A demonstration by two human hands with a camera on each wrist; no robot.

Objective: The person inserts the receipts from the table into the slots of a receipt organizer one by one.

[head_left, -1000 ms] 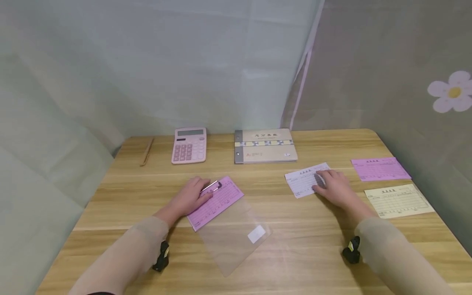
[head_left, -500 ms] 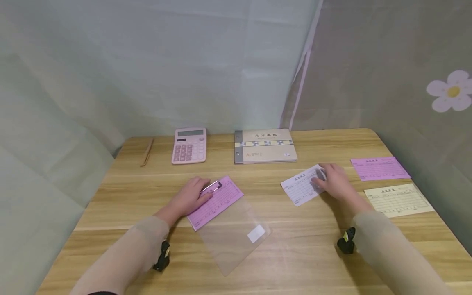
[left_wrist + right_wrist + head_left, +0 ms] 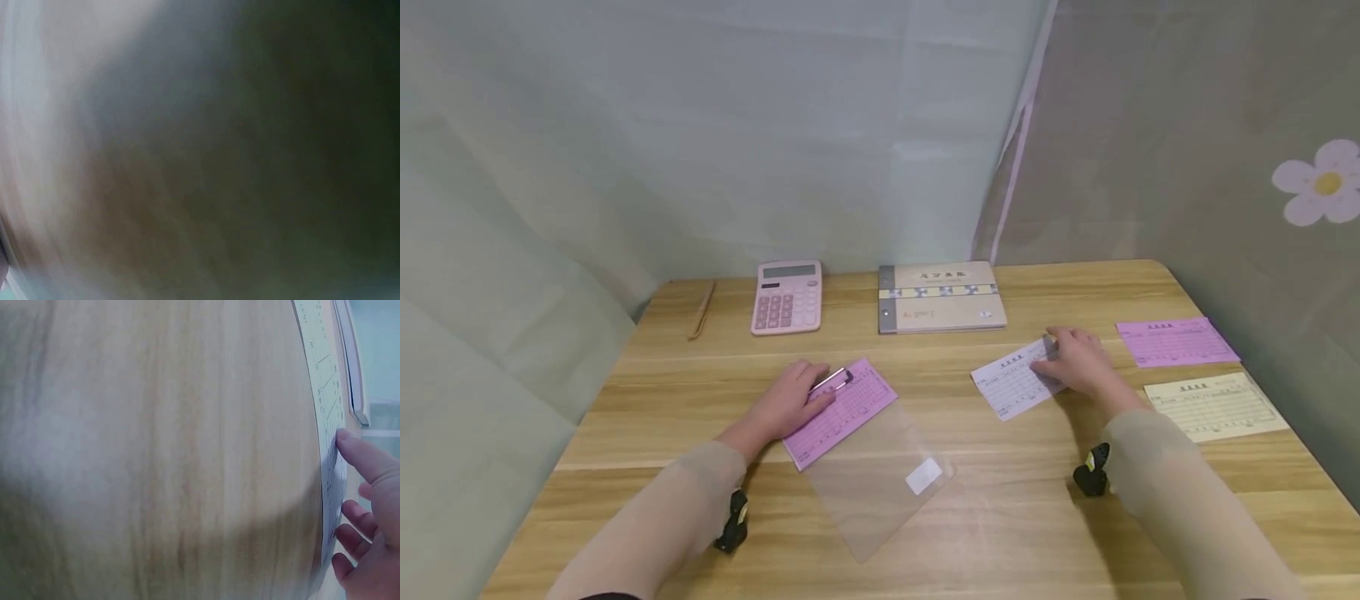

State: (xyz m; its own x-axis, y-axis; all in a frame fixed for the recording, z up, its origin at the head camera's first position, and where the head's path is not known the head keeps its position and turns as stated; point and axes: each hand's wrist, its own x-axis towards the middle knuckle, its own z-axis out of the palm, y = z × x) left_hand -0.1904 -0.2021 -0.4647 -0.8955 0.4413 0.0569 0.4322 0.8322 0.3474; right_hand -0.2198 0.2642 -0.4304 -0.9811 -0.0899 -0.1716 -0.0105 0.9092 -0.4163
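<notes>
My left hand [image 3: 784, 403] rests on the upper left end of a clear clipboard [image 3: 880, 500], beside its metal clip [image 3: 832, 381]. The thumb lies across a printed pink slip [image 3: 835, 425] under the clip. In the head view, my right hand [image 3: 1082, 367] holds a white printed slip [image 3: 1011, 385] at its right end, thumb on its face and fingertips at the far edge. The right wrist view shows the thumb [image 3: 362, 453] touching the slip [image 3: 326, 400], other fingers bent beside it. The left wrist view is dark and blurred.
A pink slip [image 3: 1176, 342] and a yellow slip [image 3: 1213, 407] lie near the table's [image 3: 1015, 517] right edge. Along the back are a pen-like brown stick [image 3: 702, 310], a pink calculator [image 3: 787, 297] and a banded ledger book [image 3: 942, 312]. Curtains [image 3: 820, 142] hang behind.
The white slip has slid slightly left and toward me under my right hand, turning a little, mostly in the first half second. My left hand and the clipboard have stayed in place.
</notes>
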